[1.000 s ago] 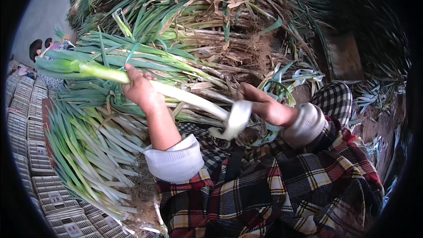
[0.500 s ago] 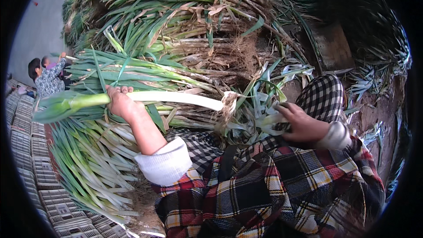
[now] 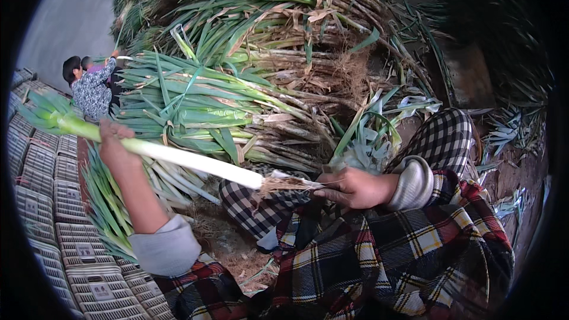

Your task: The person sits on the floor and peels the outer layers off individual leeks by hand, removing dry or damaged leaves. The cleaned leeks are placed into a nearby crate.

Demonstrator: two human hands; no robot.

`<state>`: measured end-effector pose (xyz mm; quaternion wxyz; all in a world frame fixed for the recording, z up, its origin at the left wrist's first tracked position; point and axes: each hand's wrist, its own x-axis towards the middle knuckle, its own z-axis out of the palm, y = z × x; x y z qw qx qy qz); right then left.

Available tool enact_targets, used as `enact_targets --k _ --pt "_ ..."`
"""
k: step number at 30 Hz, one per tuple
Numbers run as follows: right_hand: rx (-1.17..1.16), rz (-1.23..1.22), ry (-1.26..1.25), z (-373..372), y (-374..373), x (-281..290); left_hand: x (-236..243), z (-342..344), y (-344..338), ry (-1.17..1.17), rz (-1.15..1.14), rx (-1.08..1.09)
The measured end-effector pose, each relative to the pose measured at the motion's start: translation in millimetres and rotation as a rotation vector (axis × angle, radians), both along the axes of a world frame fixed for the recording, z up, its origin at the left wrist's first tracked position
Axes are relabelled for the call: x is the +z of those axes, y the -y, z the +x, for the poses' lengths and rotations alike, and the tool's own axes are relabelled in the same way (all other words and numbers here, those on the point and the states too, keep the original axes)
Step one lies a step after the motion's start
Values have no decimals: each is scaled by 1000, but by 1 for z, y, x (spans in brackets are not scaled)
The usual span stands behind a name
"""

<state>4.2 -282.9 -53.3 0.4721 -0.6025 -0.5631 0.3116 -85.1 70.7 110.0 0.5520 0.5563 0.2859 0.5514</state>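
Note:
A long peeled leek (image 3: 195, 160) with a white shaft and green top slants across in front of me. My left hand (image 3: 115, 142) is wrapped round it just below the leaves. At the root end, my right hand (image 3: 352, 186) is closed, its fingertips pinching a thin pale strip (image 3: 305, 182) beside the hairy roots. Whether the strip is loose skin or root, I cannot tell. Below my left forearm lies a pile of peeled leeks (image 3: 109, 201). Beyond the held one is a tied bundle of unpeeled leeks (image 3: 195, 95).
More unpeeled leeks (image 3: 261, 18) are heaped at the far side. Stripped skins (image 3: 370, 145) lie beside my right knee (image 3: 438, 136). Stacked plastic crates (image 3: 89, 243) line the left. Two people (image 3: 92, 92) work at the far left. Leaf scraps (image 3: 507, 133) litter the right.
The leek's root end has come nearer my lap and its leafy end has swung left and up. My right hand has moved left from the skins and closed at the roots.

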Motion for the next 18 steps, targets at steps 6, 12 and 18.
enact_targets --k 6,12,18 --pt "-178 -193 232 -5 43 -56 33 -155 -160 -620 39 263" --pt "-470 -464 463 21 47 -65 41 -238 -151 -1708 386 950" --pt "62 -332 678 34 -42 -91 -39 -111 -86 -1072 665 77"
